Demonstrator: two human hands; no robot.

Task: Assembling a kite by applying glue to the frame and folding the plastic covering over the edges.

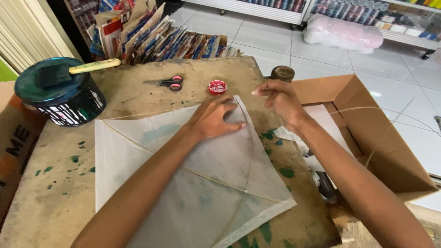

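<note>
A translucent white paper kite [202, 183] with thin bamboo sticks lies flat on a stained brown worktable [138, 94]. My left hand [213, 117] presses down on the kite's upper corner, fingers curled over the paper. My right hand [280, 98] hovers just right of that corner with its fingertips pinched together; whether it grips a thread or the stick's end is too fine to tell. A thin curved bamboo strip [386, 112] arcs out to the right.
Red-handled scissors [167, 83] and a small red cap [217, 86] lie beyond the kite. A dark paint tin [62, 98] with a brush sits at the left. A small brown pot [282, 72], an open cardboard box [367, 138] and stacked printed papers [151, 39] surround the table.
</note>
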